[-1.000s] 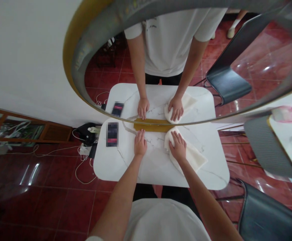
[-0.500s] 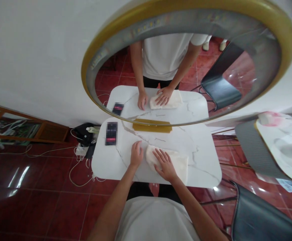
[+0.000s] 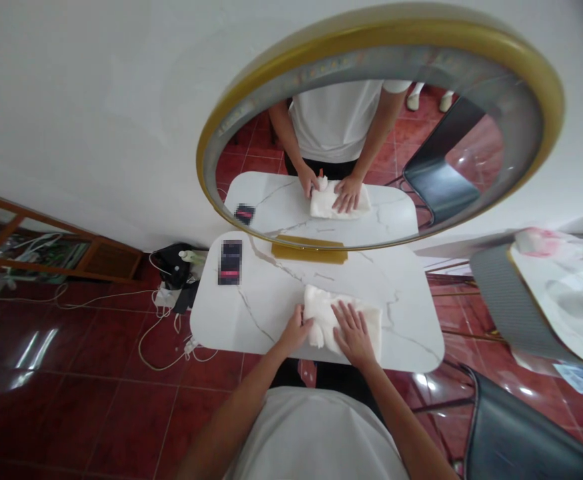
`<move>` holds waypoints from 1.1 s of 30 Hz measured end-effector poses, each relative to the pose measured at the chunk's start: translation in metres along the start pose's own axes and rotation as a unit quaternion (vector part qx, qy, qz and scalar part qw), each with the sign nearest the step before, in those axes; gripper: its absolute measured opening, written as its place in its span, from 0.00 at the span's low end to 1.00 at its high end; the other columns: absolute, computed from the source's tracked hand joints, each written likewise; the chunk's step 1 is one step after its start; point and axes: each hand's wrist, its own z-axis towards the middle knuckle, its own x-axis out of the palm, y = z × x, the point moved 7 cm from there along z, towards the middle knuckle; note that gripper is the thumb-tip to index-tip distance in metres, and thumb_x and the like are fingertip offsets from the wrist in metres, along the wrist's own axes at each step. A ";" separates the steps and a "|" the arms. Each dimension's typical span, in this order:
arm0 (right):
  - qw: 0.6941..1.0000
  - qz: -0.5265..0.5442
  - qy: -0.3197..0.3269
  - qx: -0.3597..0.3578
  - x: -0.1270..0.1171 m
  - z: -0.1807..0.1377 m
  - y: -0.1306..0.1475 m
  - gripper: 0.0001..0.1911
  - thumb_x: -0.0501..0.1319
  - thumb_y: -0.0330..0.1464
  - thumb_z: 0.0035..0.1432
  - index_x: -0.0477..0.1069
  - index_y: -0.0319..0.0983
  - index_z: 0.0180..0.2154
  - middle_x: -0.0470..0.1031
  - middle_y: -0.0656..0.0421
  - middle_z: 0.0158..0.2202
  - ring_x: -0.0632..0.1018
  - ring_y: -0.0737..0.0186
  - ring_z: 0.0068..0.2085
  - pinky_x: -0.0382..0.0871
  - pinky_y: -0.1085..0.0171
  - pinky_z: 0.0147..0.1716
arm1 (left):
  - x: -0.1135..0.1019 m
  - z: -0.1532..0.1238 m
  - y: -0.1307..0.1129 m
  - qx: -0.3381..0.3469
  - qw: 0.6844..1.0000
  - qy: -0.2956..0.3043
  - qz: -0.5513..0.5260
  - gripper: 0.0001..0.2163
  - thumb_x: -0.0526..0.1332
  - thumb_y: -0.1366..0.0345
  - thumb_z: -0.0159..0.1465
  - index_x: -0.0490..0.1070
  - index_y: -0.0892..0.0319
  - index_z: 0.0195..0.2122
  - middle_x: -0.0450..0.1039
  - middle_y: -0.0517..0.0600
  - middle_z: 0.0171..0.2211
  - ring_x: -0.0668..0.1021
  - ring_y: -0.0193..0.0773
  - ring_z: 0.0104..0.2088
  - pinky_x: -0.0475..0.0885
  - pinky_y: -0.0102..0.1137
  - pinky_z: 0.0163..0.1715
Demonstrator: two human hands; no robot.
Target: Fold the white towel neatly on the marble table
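A folded white towel (image 3: 325, 301) lies on the white marble-patterned table (image 3: 271, 307) in front of me. My left hand (image 3: 296, 330) is at its near left corner, thumb and fingers closed on a raised, bunched bit of the cloth. On the middle of the towel my right hand (image 3: 355, 335) rests palm down with its fingers spread. The oval gold-framed mirror (image 3: 381, 37) shows both hands and the towel from the front; there too the left hand grips the lifted corner.
A phone (image 3: 230, 262) with a blurred-out screen lies at the table's left. The mirror's gold base (image 3: 309, 250) is at the back. A black chair (image 3: 521, 427) stands at right, beside another white table (image 3: 561, 307). Cables (image 3: 159, 363) and a black bag (image 3: 171, 263) are on the floor at left.
My left hand has moved right from the bare tabletop to the towel's corner and closed on it, bunching the cloth up. My right hand stays flat on the towel. The view has shifted slightly.
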 end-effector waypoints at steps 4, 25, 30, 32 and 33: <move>1.000 0.003 0.000 -0.013 0.001 0.008 -0.001 0.32 0.47 0.35 0.64 0.36 0.49 0.66 0.43 0.61 0.67 0.49 0.55 0.66 0.49 0.49 0.62 | -0.027 -0.014 0.006 -0.062 0.992 0.114 0.008 0.14 0.54 0.61 0.63 0.56 0.57 0.48 0.73 0.50 0.38 0.76 0.37 0.35 0.72 0.33 0.34; 0.998 -0.006 0.006 -0.056 0.022 0.032 0.079 0.45 0.56 0.45 0.50 0.41 0.43 0.66 0.46 0.55 0.67 0.44 0.42 0.66 0.31 0.33 0.58 | -0.015 -0.013 -0.022 0.246 0.836 -0.071 0.486 0.28 0.50 0.67 0.64 0.47 0.55 0.65 0.53 0.50 0.64 0.54 0.41 0.65 0.53 0.44 0.63; 0.999 -0.003 0.005 -0.038 0.015 0.050 0.077 0.44 0.56 0.45 0.51 0.41 0.45 0.66 0.46 0.56 0.67 0.44 0.43 0.66 0.33 0.35 0.59 | -0.025 0.003 -0.023 0.227 0.840 -0.090 0.485 0.29 0.50 0.66 0.64 0.42 0.58 0.66 0.49 0.52 0.65 0.52 0.42 0.65 0.51 0.44 0.63; 1.000 -0.002 0.002 -0.031 0.014 0.061 0.075 0.43 0.55 0.45 0.52 0.41 0.46 0.66 0.46 0.57 0.67 0.44 0.43 0.66 0.33 0.36 0.59 | -0.028 0.013 -0.027 0.229 0.842 -0.096 0.478 0.29 0.49 0.66 0.64 0.41 0.59 0.66 0.49 0.52 0.66 0.52 0.42 0.66 0.51 0.44 0.63; 1.000 -0.002 0.000 -0.029 0.014 0.067 0.073 0.43 0.55 0.45 0.52 0.41 0.46 0.66 0.46 0.57 0.67 0.45 0.44 0.66 0.32 0.36 0.59 | -0.030 0.019 -0.030 0.231 0.844 -0.099 0.474 0.29 0.49 0.66 0.65 0.41 0.59 0.66 0.48 0.52 0.66 0.51 0.41 0.66 0.50 0.43 0.64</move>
